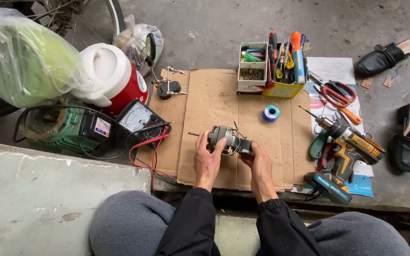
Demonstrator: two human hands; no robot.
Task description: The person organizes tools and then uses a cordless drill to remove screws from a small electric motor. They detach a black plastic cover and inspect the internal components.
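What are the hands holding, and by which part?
A small electric motor: the left hand grips its metal body end, the right hand its dark end.

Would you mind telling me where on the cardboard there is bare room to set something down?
The cardboard sheet is bare between the helping-hands stand and the parts box, and left of the small motor that both hands hold, up to the red probe leads. It is crowded on the right, around the solder spool, cordless drill and pliers.
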